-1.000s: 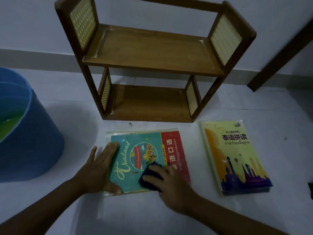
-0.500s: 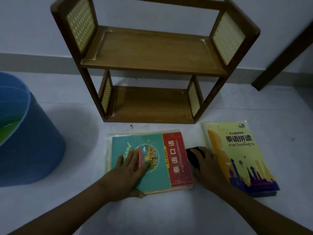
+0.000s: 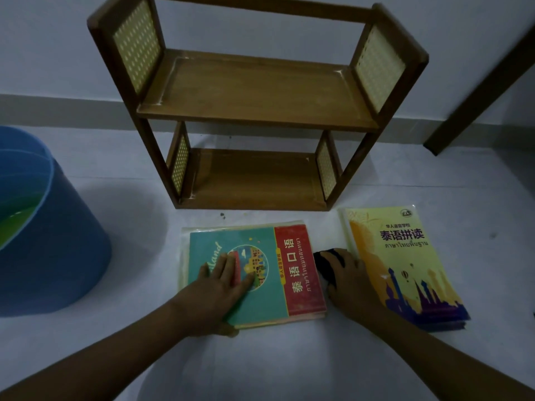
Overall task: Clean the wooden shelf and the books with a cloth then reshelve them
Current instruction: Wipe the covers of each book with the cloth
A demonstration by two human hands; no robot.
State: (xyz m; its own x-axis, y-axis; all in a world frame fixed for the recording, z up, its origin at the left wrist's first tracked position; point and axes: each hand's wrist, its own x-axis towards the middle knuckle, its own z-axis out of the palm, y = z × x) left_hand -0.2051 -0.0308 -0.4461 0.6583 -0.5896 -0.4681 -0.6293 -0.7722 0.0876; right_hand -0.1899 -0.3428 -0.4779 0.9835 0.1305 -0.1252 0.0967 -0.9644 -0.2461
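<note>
Below the brown two-tier wooden shelf with woven side panels point(image 3: 254, 91), which stands bare of books on the white floor point(image 3: 260, 357), lie two paperbacks. On the near left, the teal-and-red book point(image 3: 292, 287) is held flat by the left hand point(image 3: 215, 287), fingers point(image 3: 231, 266) straight and close together on the cover. The right hand point(image 3: 351, 280) rests in the gap between this book and the yellow book with the purple skyline point(image 3: 405, 256) to the right, fingers curled over a dark cloth point(image 3: 324, 263) beside the red spine edge.

Book wiping looks to be the step in hand, with reshelving not yet begun. The next move likely calls for carrying the cloth onto the yellow cover, or along the teal book's edge, while one hand steadies the book against sliding. At far left stands a blue round bucket point(image 3: 58, 250).
</note>
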